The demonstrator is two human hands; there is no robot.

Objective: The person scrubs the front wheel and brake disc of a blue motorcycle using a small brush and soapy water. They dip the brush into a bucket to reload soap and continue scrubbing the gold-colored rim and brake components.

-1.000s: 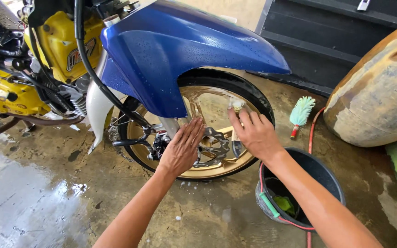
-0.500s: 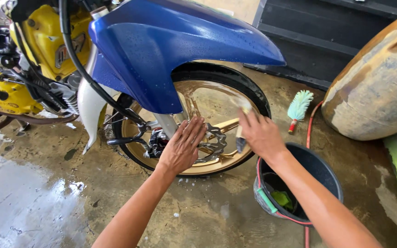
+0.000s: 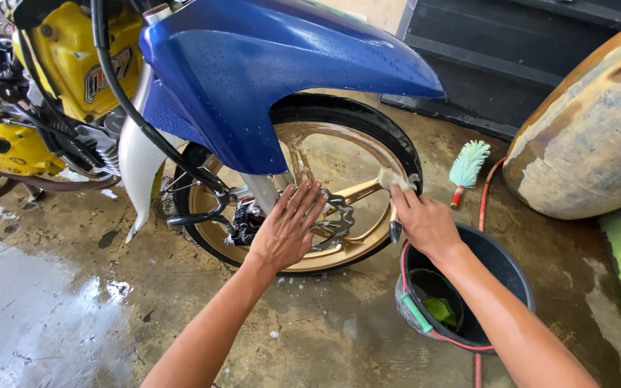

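Wet concrete floor (image 3: 73, 316) lies under a motorcycle with a blue fender (image 3: 274, 65) and a gold front wheel (image 3: 325, 194), puddles and flecks of suds below both hands. Left hand (image 3: 285, 230) is open, fingers spread and pressed flat against the brake disc (image 3: 336, 219) near the hub. Right hand (image 3: 425, 223) is closed on a pale sponge (image 3: 391, 177), held against a gold spoke just inside the tyre (image 3: 389, 136), above and a little left of the knuckles. Directly below the right wrist stands a black bucket (image 3: 497, 266) with a green cloth at its bottom and a red hose (image 3: 483, 201) running beside it. Up and to the right of that hand a teal brush (image 3: 466, 165) leans by a large stained jar (image 3: 591, 129). As for progress, the fender is beaded with water and the rim looks wet with a few suds at its lower edge, so washing seems well under way; the spokes and disc appear to be the part in hand, and the soap on the rim and floor is not yet rinsed off.
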